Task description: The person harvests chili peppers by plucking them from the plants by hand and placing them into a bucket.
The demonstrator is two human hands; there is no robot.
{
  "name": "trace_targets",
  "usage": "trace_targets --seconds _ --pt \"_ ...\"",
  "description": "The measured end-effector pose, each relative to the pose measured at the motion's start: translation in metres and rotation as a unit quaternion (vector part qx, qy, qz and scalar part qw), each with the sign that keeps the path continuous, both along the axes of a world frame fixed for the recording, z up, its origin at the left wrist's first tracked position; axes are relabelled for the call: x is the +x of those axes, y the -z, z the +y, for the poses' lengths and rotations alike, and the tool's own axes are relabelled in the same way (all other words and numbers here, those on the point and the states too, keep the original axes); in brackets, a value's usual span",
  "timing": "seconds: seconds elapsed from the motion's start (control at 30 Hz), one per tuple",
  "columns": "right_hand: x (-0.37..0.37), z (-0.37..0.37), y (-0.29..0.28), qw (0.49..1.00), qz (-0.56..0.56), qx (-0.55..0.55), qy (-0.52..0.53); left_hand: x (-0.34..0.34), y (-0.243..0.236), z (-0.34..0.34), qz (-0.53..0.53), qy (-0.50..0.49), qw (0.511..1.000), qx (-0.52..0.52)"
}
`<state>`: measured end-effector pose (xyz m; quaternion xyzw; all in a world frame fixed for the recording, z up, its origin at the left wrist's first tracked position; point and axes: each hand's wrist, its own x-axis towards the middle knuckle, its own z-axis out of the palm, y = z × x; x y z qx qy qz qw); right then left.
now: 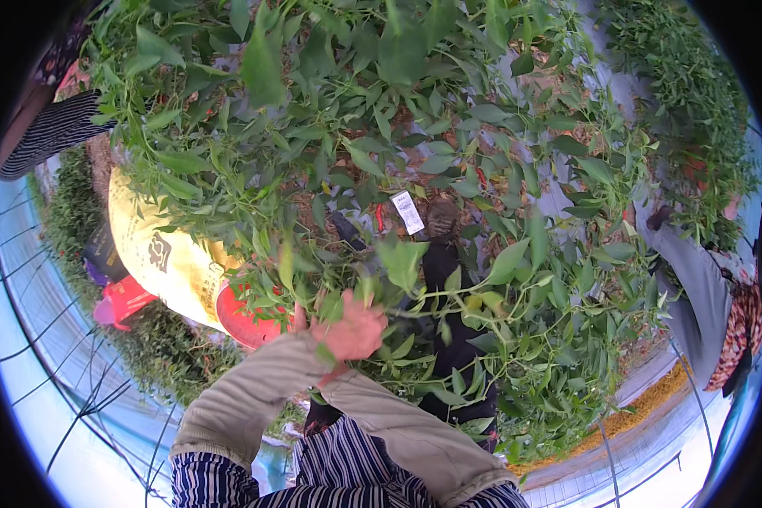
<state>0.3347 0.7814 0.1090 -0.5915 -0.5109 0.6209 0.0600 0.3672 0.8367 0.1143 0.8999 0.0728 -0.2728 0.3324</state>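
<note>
My left hand [354,327] is among the leaves of a pepper plant [499,313], smeared by motion, so its fingers do not read clearly. Its forearm lies over my right wrist [335,374], where the two arms cross. Most of my right hand is hidden behind the left forearm and hand; what it holds, if anything, does not show. Just left of the hands is a red bucket [244,320], partly covered by leaves. Thin red peppers [379,217] hang or lie farther off among the foliage.
A large yellow sack [165,254] stands beside the bucket, with a red bag [125,300] behind it. A white printed label [407,212] lies near a dark shoe [442,218]. Other people's clothing shows at far left, a striped garment [55,131], and right, grey trousers [694,288].
</note>
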Motion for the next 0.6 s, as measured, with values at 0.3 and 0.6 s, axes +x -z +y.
trace_targets --seconds 0.3,0.6 --pt "0.113 -0.02 -0.115 0.963 0.232 0.136 -0.019 -0.098 -0.03 0.032 0.198 0.096 0.971 0.091" --pt "0.373 -0.04 0.068 0.953 -0.295 -0.029 -0.061 -0.161 0.004 0.03 0.239 0.173 0.932 0.211"
